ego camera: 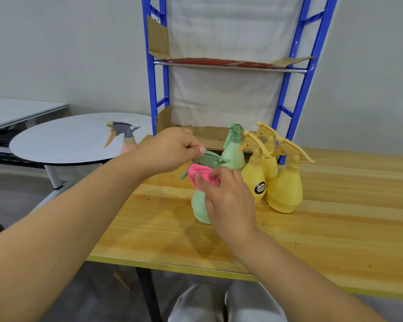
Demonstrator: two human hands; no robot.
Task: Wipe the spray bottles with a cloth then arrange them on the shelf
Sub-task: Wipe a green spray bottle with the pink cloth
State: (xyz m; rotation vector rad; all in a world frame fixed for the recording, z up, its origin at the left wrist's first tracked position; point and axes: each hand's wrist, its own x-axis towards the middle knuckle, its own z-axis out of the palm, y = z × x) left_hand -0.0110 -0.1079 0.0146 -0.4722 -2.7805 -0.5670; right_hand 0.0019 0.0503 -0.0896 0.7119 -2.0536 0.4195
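Forearms reach in from the near edge and meet over the wooden table (335,228). The left hand (172,151), knuckles up, pinches the trigger head of a green spray bottle (199,206) between thumb and curled fingers. The right hand (228,201) presses a bunched pink cloth (201,173) to the bottle's neck, fingers curled round it. The bottle stands on the table's left part. Right of it and farther off cluster a second green bottle (233,153) and three yellow bottles (285,191), before the blue shelf (310,73). A pink bottle (128,147) shows far left, beyond the left wrist.
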